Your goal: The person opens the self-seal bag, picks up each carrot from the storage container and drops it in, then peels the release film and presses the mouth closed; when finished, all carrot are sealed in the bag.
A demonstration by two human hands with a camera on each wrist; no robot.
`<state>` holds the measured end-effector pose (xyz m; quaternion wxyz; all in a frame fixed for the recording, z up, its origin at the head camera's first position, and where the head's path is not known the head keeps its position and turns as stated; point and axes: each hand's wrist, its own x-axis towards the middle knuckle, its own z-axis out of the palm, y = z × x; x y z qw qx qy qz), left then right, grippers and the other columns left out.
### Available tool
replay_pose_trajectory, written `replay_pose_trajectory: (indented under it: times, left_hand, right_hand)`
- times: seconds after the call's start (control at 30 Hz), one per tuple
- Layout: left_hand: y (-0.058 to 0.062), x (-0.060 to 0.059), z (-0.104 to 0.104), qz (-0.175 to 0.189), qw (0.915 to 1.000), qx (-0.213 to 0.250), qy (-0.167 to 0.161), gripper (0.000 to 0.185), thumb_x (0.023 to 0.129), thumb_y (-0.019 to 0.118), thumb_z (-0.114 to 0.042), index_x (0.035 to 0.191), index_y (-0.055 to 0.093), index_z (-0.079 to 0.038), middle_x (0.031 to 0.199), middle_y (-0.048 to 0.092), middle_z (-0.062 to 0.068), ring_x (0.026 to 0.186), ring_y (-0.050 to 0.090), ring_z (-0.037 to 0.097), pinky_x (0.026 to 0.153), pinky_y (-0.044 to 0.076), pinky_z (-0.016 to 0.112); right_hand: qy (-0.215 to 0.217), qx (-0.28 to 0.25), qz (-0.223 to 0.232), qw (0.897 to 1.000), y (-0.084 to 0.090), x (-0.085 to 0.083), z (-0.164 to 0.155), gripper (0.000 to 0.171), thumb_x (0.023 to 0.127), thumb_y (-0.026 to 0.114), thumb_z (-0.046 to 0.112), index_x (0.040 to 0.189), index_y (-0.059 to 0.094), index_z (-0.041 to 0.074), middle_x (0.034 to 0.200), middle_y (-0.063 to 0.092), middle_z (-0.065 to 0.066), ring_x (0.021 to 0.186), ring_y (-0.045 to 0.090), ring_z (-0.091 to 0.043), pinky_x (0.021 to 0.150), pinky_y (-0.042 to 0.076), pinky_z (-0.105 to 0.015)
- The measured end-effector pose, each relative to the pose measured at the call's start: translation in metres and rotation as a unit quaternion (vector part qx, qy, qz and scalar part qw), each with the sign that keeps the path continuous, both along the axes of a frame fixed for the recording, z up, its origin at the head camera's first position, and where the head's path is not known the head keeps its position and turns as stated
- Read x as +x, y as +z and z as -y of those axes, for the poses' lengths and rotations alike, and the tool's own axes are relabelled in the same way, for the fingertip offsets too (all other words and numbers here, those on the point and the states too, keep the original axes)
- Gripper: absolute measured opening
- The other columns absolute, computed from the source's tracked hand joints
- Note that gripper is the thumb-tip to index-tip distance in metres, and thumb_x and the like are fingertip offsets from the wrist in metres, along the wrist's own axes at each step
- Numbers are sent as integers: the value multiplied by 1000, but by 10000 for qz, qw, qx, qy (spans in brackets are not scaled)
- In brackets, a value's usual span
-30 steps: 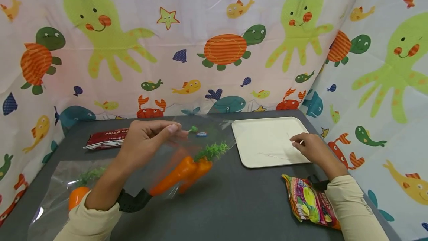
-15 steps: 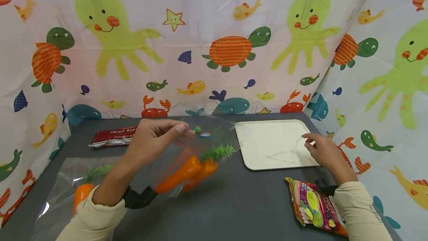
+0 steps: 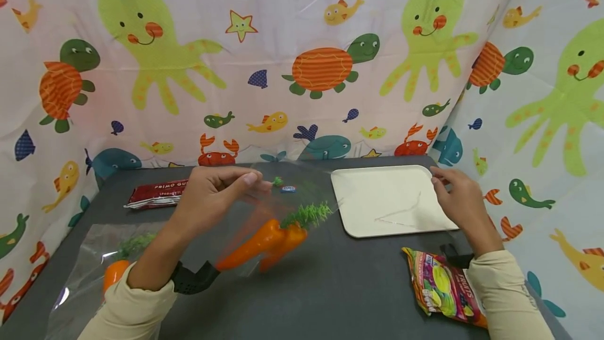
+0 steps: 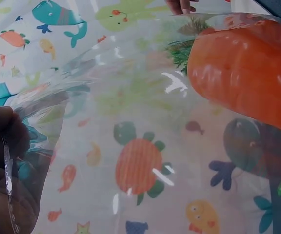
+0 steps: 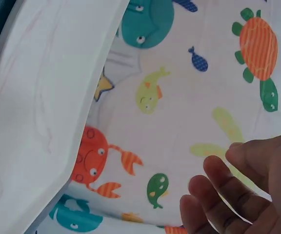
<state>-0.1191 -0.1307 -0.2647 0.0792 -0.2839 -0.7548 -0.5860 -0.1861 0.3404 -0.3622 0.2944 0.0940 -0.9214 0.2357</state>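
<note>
While the left hand point(image 3: 212, 195) pinches the top edge of a clear plastic bag point(image 3: 264, 214) between thumb and curled fingers, two orange toy carrots point(image 3: 264, 243) with green tops hang inside it, lifted just above the table. The left wrist view shows the same pinch on the film, with a carrot point(image 4: 243, 83) pressed against the clear wall. The right hand point(image 3: 460, 198) is raised over the far right corner of the white tray point(image 3: 377, 193), its fingers loosely curled; whether it grips the bag's far edge or nothing at all cannot be told, and the right wrist view shows only bent fingers point(image 5: 218, 185) with nothing plainly between them.

The dark grey table point(image 3: 330, 287) also carries a red packet point(image 3: 155, 194) at the back left, a second clear bag with a carrot point(image 3: 113, 272) at the near left, and a colourful snack packet point(image 3: 441, 287) beside the right forearm. A cloth printed with sea animals point(image 3: 302, 67) walls in the back and the right side. Bare tabletop lies between the hanging carrots and the snack packet, and the tray sits close to the right-hand cloth.
</note>
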Motion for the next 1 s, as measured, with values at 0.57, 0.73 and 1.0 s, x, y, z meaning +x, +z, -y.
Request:
replay_pose_trajectory:
  times: [0.57, 0.73, 1.0]
  left_hand:
    - [0, 0, 0, -62, 9999, -128, 54, 19, 98, 60, -9, 108, 73, 1, 93, 74, 4, 78, 72, 23, 81, 56, 34]
    - [1, -1, -2, -113, 9998, -147, 4, 19, 98, 60, -8, 108, 73, 0, 93, 74, 4, 80, 72, 24, 82, 55, 33]
    - [0, 0, -3, -220, 9997, -89, -40, 18, 97, 60, -5, 108, 72, 2, 95, 74, 6, 82, 72, 22, 81, 56, 33]
  right_hand:
    - [3973, -2222, 2523, 8539, -5, 11, 89, 55, 98, 59, 10, 149, 40, 12, 150, 42, -10, 136, 40, -30, 99, 46, -34]
    - [4815, -2682, 2896, 7825, -10, 15, 119, 61, 97, 62, 19, 151, 36, 12, 154, 34, -8, 140, 34, -29, 104, 40, -44]
    - [5734, -3498, 2841, 6842, -14, 12, 144, 72, 98, 59, 33, 155, 23, 7, 157, 26, -16, 143, 24, -36, 110, 32, -45]
